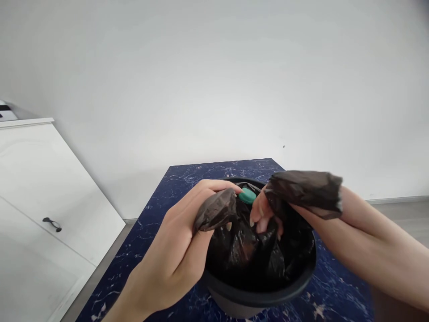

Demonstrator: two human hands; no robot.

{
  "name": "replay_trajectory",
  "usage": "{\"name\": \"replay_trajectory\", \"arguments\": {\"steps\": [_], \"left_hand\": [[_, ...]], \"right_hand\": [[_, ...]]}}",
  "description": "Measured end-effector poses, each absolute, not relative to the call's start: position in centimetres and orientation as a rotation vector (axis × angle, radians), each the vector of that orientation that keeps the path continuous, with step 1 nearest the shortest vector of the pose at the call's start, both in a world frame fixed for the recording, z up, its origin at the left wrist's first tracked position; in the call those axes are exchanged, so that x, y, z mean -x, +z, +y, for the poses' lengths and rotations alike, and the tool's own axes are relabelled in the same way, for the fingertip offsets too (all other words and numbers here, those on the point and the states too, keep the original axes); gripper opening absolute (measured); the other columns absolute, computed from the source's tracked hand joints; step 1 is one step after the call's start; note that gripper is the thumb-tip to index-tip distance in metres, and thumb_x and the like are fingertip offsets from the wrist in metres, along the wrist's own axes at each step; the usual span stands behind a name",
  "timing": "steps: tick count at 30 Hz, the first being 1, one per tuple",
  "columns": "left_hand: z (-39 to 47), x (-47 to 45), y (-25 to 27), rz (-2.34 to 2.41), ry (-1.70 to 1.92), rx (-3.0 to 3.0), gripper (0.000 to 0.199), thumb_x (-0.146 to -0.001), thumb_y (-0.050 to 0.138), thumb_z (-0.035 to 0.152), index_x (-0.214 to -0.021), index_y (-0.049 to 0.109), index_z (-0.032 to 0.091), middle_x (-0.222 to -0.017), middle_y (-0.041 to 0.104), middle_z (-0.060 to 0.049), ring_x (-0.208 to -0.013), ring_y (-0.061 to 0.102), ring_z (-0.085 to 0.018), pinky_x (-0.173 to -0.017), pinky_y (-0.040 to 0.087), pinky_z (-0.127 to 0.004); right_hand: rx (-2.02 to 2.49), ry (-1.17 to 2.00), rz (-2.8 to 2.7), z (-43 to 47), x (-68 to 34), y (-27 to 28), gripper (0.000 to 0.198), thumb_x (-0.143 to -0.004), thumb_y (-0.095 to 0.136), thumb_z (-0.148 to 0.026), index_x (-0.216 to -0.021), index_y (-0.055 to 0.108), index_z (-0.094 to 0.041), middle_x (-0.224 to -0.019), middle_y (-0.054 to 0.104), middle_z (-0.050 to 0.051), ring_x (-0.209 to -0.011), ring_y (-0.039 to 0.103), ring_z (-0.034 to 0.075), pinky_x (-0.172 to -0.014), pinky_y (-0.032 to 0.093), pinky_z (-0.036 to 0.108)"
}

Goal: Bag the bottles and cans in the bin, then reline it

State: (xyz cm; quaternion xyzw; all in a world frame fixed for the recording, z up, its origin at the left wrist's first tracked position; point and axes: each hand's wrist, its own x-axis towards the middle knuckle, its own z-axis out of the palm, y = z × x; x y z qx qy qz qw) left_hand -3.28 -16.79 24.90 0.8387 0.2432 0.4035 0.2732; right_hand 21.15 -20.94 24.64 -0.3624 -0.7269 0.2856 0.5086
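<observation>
A dark round bin (261,295) stands on the blue marbled table, with a thin black bin bag (243,246) spread inside it. At the bag's left edge, my left hand (181,237) is closed on the plastic between fingers and thumb. My right hand (263,214) reaches in from the right with its fingers curled at the bag, and a fold of the plastic drapes over its back and wrist. A small smooth green object (247,195) shows between the hands, touching or just behind my left index fingertip. What it is I cannot tell. The bin's bottom is hidden.
The blue table top (150,228) with white veins extends around the bin. A white cabinet (50,192) with a dark handle (52,224) stands at left, with a white and black item (6,112) on top. Behind the table rises a pale wall (214,89).
</observation>
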Motion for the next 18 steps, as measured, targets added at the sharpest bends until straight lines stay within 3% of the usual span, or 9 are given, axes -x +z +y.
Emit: {"name": "replay_trajectory", "arguments": {"steps": [3,5,7,9,12,14,18], "left_hand": [[-16.9,3.3,24.9,0.679,1.073,-2.223,0.034,-0.116,0.040,0.037,-0.091,0.060,0.025,-0.128,0.073,-0.007,-0.118,0.067,-0.025,-0.094,0.054,-0.036],[-17.0,3.3,25.2,0.660,1.083,-2.199,0.038,-0.117,0.038,0.039,-0.089,0.059,0.026,-0.117,0.076,-0.007,-0.111,0.069,-0.025,-0.091,0.056,-0.036],[-17.0,3.3,25.5,0.602,1.077,-2.177,0.038,-0.117,0.036,0.039,-0.089,0.059,0.026,-0.105,0.077,-0.007,-0.103,0.071,-0.023,-0.091,0.056,-0.036],[-17.0,3.5,25.8,0.528,1.027,-2.146,0.036,-0.117,0.036,0.038,-0.091,0.058,0.025,-0.093,0.075,-0.006,-0.089,0.071,-0.021,-0.087,0.057,-0.035],[-16.7,4.0,25.8,0.437,0.929,-2.093,0.035,-0.117,0.036,0.037,-0.091,0.056,0.025,-0.085,0.074,-0.006,-0.079,0.071,-0.020,-0.080,0.057,-0.034],[-16.5,4.4,25.7,0.441,0.888,-2.088,0.033,-0.117,0.035,0.036,-0.093,0.055,0.026,-0.089,0.077,-0.006,-0.081,0.073,-0.021,-0.080,0.057,-0.035],[-16.3,4.7,25.8,0.678,0.889,-2.315,0.019,-0.110,0.048,0.026,-0.096,0.061,0.027,-0.096,0.079,-0.006,-0.079,0.073,-0.024,-0.072,0.056,-0.034]], "right_hand": [[0.911,0.635,-1.612,-20.9,-21.2,24.6,0.026,-0.110,0.055,-0.042,-0.097,0.075,-0.030,-0.109,0.075,0.005,-0.106,0.068,0.024,-0.093,0.060,0.035],[0.876,0.601,-1.478,-20.6,-21.2,24.7,0.026,-0.109,0.058,-0.044,-0.095,0.075,-0.030,-0.110,0.074,0.005,-0.111,0.066,0.023,-0.098,0.057,0.034],[0.787,0.632,-1.432,-20.2,-21.3,24.8,0.031,-0.110,0.057,-0.045,-0.091,0.075,-0.029,-0.100,0.073,0.005,-0.102,0.068,0.022,-0.089,0.057,0.032],[0.688,0.754,-1.477,-20.0,-21.6,24.8,0.039,-0.112,0.051,-0.046,-0.088,0.075,-0.027,-0.082,0.070,0.005,-0.078,0.067,0.020,-0.069,0.056,0.031],[0.603,0.948,-1.615,-19.9,-22.1,24.5,0.038,-0.114,0.044,-0.041,-0.094,0.073,-0.026,-0.063,0.065,0.002,-0.049,0.054,0.016,-0.044,0.041,0.030],[0.619,0.931,-1.757,-20.0,-22.5,24.5,0.030,-0.112,0.047,-0.033,-0.095,0.070,-0.026,-0.067,0.069,0.001,-0.050,0.054,0.014,-0.044,0.038,0.029],[0.742,0.697,-1.931,-20.2,-22.5,25.0,0.027,-0.107,0.052,-0.022,-0.085,0.068,-0.025,-0.081,0.072,0.001,-0.067,0.063,0.016,-0.058,0.046,0.031]]}}
